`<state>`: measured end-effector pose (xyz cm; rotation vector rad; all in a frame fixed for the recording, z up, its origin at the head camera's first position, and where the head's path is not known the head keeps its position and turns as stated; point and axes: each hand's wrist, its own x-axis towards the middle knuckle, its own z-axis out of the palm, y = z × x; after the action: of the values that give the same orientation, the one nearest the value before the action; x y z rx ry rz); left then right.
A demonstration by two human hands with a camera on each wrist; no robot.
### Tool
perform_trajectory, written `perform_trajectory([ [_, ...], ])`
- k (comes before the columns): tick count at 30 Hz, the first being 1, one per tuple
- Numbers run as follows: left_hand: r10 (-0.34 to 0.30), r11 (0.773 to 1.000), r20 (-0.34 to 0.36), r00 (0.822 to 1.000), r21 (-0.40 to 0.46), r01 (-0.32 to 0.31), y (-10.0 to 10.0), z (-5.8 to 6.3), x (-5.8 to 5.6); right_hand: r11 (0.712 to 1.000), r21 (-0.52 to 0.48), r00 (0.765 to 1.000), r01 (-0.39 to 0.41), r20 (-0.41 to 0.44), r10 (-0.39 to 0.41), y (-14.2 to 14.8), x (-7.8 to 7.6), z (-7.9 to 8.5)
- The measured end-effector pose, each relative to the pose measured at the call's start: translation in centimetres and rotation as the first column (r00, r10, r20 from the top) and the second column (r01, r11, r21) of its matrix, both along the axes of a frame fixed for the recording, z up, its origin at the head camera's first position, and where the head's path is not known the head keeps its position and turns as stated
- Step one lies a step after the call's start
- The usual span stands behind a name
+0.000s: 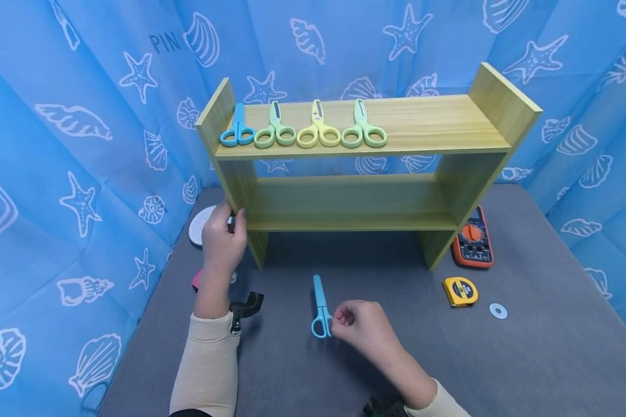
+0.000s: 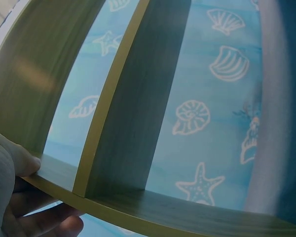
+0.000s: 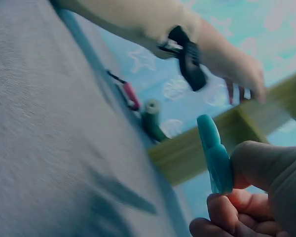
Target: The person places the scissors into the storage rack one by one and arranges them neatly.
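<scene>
A two-tier wooden shelf (image 1: pixel 352 202) stands on the grey table. My left hand (image 1: pixel 224 237) grips the edge of its left side panel, thumb on the inner face in the left wrist view. Low in front of the shelf, my right hand (image 1: pixel 365 327) pinches a pair of light-blue scissors (image 1: pixel 320 298) by a handle loop. In the right wrist view these scissors (image 3: pixel 217 163) are raised off the table. On the top board lie blue scissors (image 1: pixel 237 124), green scissors (image 1: pixel 275 124), yellow scissors (image 1: pixel 318 124) and another green pair (image 1: pixel 362 124), side by side from the left end.
Right of the shelf lie an orange multimeter (image 1: pixel 472 240), a yellow tape measure (image 1: pixel 454 291) and a pale ring-shaped disc (image 1: pixel 492 311). A white round item (image 1: pixel 196 226) and a pink item (image 1: pixel 196 281) sit partly behind my left arm. A blue seashell curtain (image 1: pixel 104 139) hangs around the table.
</scene>
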<state>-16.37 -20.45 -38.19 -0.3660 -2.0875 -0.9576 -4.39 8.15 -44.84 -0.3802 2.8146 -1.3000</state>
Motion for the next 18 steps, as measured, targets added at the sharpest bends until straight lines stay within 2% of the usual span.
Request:
perform_trajectory([
  [8,0.002,1.0,0.003,1.0,0.006,-0.002,0.1,0.0,0.1,0.99,-0.071,0.991,0.121,0.065,-0.116,3.5,0.6,3.1],
  [14,-0.006,1.0,0.005,1.0,0.003,0.006,0.0,0.0,0.1,0.983,-0.062,0.984,0.171,0.058,-0.167,6.3,1.1,6.1],
  [18,-0.009,1.0,0.006,1.0,-0.002,0.009,0.0,-0.1,0.1,0.975,-0.092,0.979,0.2,0.051,-0.196,7.9,1.7,8.2],
])
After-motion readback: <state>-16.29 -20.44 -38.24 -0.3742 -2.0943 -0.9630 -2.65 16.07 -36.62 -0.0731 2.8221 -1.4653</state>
